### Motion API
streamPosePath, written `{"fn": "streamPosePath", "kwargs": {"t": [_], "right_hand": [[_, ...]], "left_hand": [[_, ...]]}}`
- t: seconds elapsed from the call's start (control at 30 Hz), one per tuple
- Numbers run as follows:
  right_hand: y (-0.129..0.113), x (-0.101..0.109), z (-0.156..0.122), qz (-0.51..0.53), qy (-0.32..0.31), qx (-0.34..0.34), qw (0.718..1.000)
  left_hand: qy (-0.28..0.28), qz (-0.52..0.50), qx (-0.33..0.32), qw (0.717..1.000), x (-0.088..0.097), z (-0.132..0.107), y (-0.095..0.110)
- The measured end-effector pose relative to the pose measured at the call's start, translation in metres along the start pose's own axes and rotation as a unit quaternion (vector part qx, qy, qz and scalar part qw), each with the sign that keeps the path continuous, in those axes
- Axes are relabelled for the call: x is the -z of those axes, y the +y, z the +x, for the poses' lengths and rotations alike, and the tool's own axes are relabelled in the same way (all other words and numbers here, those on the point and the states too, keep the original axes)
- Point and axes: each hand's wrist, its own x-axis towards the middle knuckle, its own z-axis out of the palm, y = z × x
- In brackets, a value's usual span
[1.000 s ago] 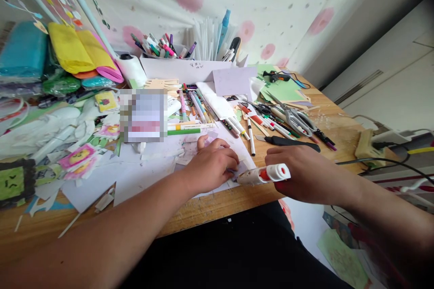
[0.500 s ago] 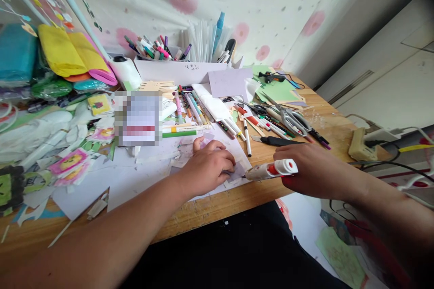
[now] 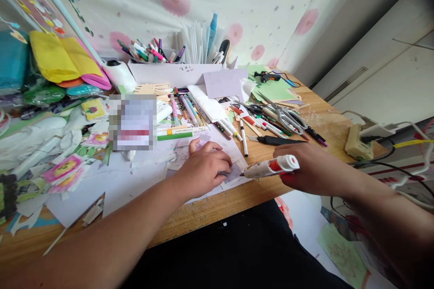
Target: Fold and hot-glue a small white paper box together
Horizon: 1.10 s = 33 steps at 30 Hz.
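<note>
- Work piece: small greyish-lilac paper piece (image 3: pixel 233 175) on the white sheet (image 3: pixel 234 148), right at the left fingertips, partly covered by them. Full outline can't be read.
- Left hand (image 3: pixel 205 169): palm down, fingers bent onto the paper, seemingly bracing it. Can't tell if they pinch anything underneath.
- Right hand (image 3: pixel 303 165): fingers wrapped around a white-and-red tool (image 3: pixel 267 167), though most of the grip is hidden behind it. Dark tip points at the left fingertips, just beside the piece. Contact with the paper: can't tell. Exact tool type: can't tell either.
- Done so far, judging by layout: piece laid out, left hand on it, tool aimed. Left of the left fingers, well apart, pink flower cut-outs (image 3: pixel 63 174) lie already coloured and cut.
- Left to do, my read: the tool's pass on this piece. No finished result visible at the fingertips; call it mid-step. Overall fraction unclear.
- Lying unheld: black craft knife (image 3: pixel 278 140) just beyond the right knuckles, scissors (image 3: pixel 288 119) farther out, green marker (image 3: pixel 174 136) beyond the left fingers and to their left.
- Table (image 3: pixel 217 207): bare wood strip on the near side of the left fingers.
</note>
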Motion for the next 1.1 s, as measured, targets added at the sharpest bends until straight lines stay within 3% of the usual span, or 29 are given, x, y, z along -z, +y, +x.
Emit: {"fn": "streamPosePath", "kwargs": {"t": [0.17,0.3,0.43,0.53,0.6,0.63,0.73,0.8,0.93,1.1], "right_hand": [[-0.008,0.001,0.005,-0.033,-0.009,0.011,0.999],[0.008,0.002,0.001,-0.030,0.025,-0.020,0.999],[0.048,-0.004,-0.011,0.171,0.074,-0.065,0.980],[0.088,-0.021,-0.021,0.366,0.159,-0.146,0.905],[0.117,-0.036,-0.026,0.454,0.253,-0.229,0.823],[0.131,-0.044,-0.028,0.482,0.325,-0.270,0.768],[0.170,-0.061,-0.025,0.453,0.421,-0.345,0.707],[0.191,-0.067,-0.018,0.426,0.447,-0.393,0.682],[0.222,-0.071,0.003,0.367,0.453,-0.456,0.672],[0.241,-0.070,0.013,0.245,0.470,-0.449,0.720]], "left_hand": [[-0.002,0.006,-0.007,1.000,0.001,0.000,0.000],[0.007,0.007,-0.013,1.000,-0.002,-0.001,-0.003],[0.015,0.000,-0.013,1.000,-0.005,-0.001,-0.006],[0.018,0.005,-0.017,1.000,-0.005,-0.001,-0.006],[0.021,0.016,-0.016,1.000,-0.005,-0.001,-0.007],[0.024,0.024,-0.017,0.999,-0.006,0.000,-0.007],[0.043,0.051,-0.036,0.997,-0.008,0.000,-0.011],[0.057,0.067,-0.048,0.995,-0.010,0.001,-0.015],[0.055,0.082,-0.058,0.993,-0.013,0.001,-0.020],[0.032,0.068,-0.029,0.997,-0.008,-0.001,-0.012]]}}
